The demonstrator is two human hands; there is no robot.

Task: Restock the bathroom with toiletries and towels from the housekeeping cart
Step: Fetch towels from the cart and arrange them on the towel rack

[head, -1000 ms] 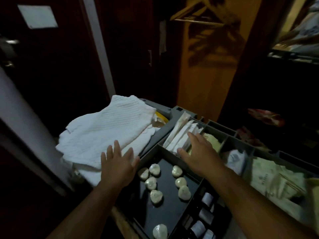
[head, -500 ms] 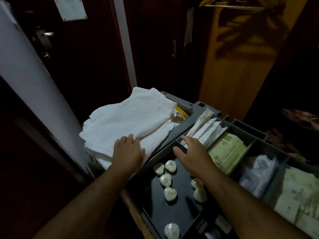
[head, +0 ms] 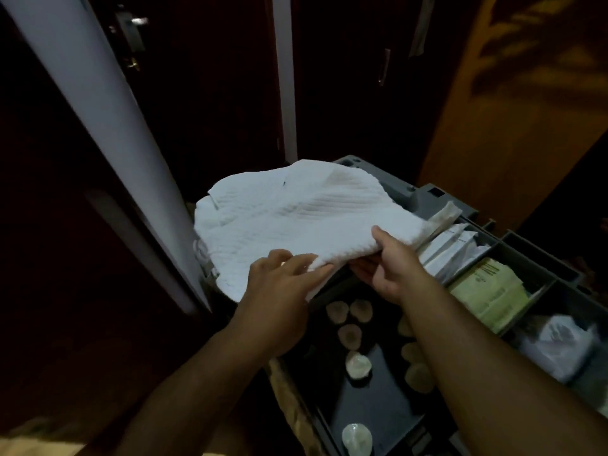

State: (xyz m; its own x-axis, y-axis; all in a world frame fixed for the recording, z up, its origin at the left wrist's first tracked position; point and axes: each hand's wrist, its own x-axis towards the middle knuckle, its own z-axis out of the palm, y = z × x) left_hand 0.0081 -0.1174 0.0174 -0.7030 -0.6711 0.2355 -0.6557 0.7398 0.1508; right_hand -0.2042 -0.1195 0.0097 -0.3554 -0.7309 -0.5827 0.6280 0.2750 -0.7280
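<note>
1. Both hands grip the folded white towel (head: 296,218) by its near edge, on the housekeeping cart (head: 437,200)
2. Left hand (head: 279,291) pinches from above; right hand (head: 388,264) curls under, thumb on top
3. Towel's bulk lies ahead, stretching away leftward

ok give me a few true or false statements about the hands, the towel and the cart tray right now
1. Both hands hold the near edge of the white towel. True: the left hand and right hand each have a grip on it.
2. The right hand is picking up a round soap. False: the round soaps lie untouched in the black tray.
3. The yellow-green packets sit in a compartment right of the soaps. True.
4. The towel is rolled into a tight cylinder. False: it is folded flat, its near edge lifted.
5. The white sachets lie on top of the towel. False: they sit in a compartment beside it.
</note>
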